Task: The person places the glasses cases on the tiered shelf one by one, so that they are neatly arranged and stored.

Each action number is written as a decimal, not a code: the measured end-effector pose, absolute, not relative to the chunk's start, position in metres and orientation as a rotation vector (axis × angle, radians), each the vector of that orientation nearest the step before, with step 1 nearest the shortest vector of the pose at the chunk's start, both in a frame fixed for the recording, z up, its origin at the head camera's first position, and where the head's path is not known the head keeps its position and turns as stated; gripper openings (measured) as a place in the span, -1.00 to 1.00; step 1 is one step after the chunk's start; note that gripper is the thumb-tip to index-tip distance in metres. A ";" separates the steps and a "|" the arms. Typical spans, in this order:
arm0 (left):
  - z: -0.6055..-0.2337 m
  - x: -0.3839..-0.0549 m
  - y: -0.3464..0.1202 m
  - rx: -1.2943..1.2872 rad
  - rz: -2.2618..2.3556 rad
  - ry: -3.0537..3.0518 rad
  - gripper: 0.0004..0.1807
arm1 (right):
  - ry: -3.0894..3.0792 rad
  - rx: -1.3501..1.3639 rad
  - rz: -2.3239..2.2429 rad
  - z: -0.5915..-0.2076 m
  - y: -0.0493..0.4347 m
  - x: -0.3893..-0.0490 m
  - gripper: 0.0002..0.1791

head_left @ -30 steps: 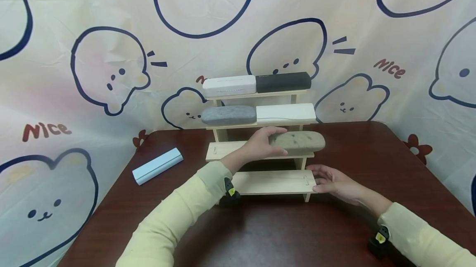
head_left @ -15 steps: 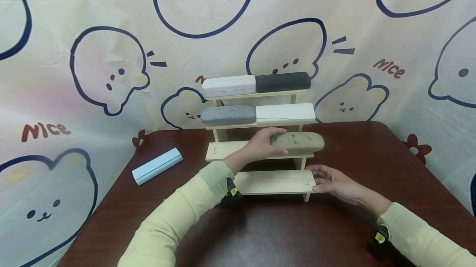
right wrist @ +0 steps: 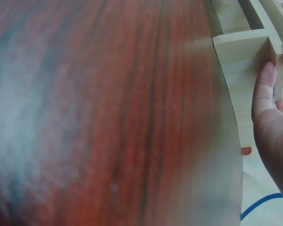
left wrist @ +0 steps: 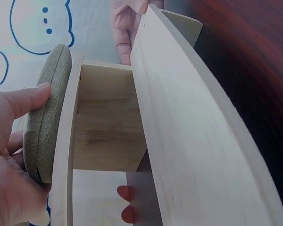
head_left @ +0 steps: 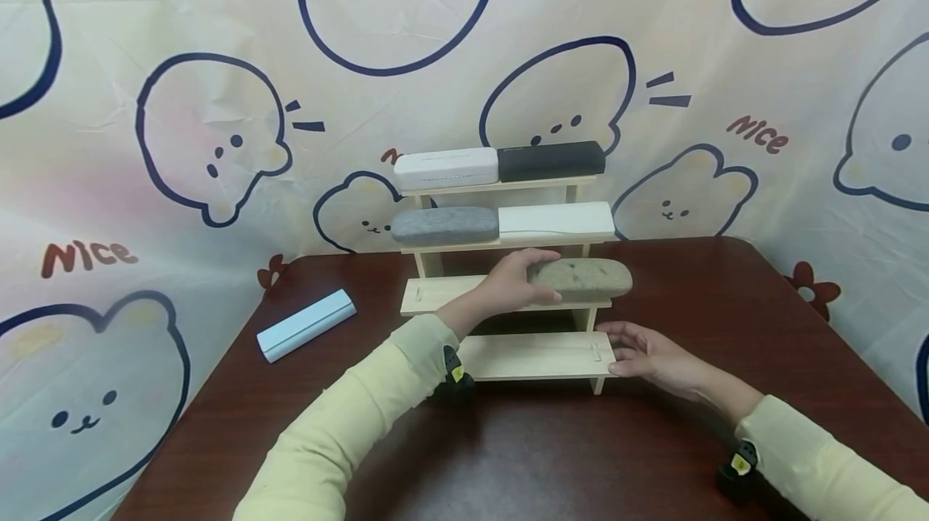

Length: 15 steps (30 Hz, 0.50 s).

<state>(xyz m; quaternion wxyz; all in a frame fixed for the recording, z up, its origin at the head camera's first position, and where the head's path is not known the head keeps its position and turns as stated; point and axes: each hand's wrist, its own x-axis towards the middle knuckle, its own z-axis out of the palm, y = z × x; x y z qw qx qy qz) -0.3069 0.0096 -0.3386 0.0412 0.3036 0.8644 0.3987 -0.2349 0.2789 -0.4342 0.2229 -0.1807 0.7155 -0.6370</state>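
A stepped wooden rack [head_left: 533, 356] stands on the table, with glasses cases on its tiers. My left hand [head_left: 506, 285] holds the left end of an olive-green speckled glasses case [head_left: 589, 279], thumb on the near side and fingers on the far side. That case lies along the right half of the second tier from the bottom; in the left wrist view the green case [left wrist: 49, 117] sits right against the tier board. At the lowest tier's right end, my right hand [head_left: 656, 360] grips the board, thumb and fingers on opposite faces in the right wrist view.
A white case [head_left: 446, 168] and a black case [head_left: 551, 161] share the top tier. Below them lie a grey case [head_left: 446, 225] and another white case [head_left: 557, 220]. A light blue case [head_left: 307, 325] rests on the table at left. A printed cloth [head_left: 406, 110] hangs behind.
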 end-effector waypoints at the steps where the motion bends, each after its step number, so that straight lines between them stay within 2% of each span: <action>1: -0.339 -0.307 0.009 0.928 1.227 2.643 -0.28 | 1.975 -0.498 -1.759 -0.434 0.279 -0.235 -0.22; 15: -0.339 -0.303 0.008 0.893 1.280 2.630 -0.28 | 1.966 -0.481 -1.769 -0.434 0.278 -0.235 -0.20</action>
